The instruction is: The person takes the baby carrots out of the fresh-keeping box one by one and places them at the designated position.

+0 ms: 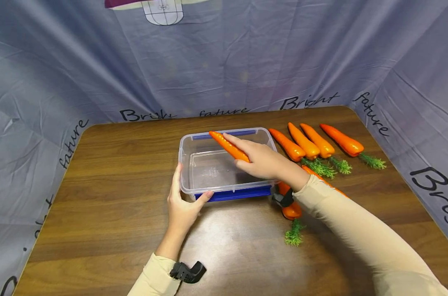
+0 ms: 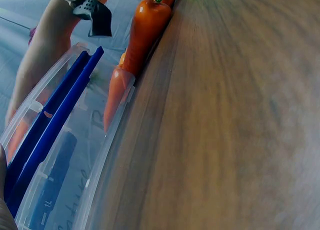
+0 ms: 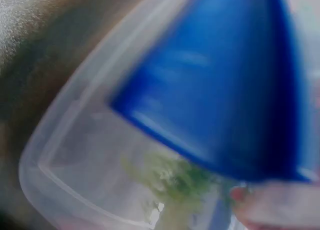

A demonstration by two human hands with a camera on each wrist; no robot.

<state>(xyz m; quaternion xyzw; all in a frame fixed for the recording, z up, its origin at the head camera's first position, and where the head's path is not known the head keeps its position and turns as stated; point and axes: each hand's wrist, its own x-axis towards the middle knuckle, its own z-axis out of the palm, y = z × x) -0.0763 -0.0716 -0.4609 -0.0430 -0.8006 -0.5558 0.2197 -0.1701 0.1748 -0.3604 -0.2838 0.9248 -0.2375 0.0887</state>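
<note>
A clear plastic food container with blue latches stands lidless on the table. My left hand holds its near left corner, the thumb at the front rim and the fingers along the left side. Over the container's opening, my right hand grips an orange toy carrot, its tip pointing to the far left. In the right wrist view, blurred green leaves show behind the clear wall, below a large blue latch. The left wrist view shows the blue front latch from close by.
Several toy carrots with green tops lie right of the container. Another carrot lies by its front right corner, partly behind my right wrist. One more carrot is partly covered by my right sleeve. Grey printed cloth hangs around the wooden table.
</note>
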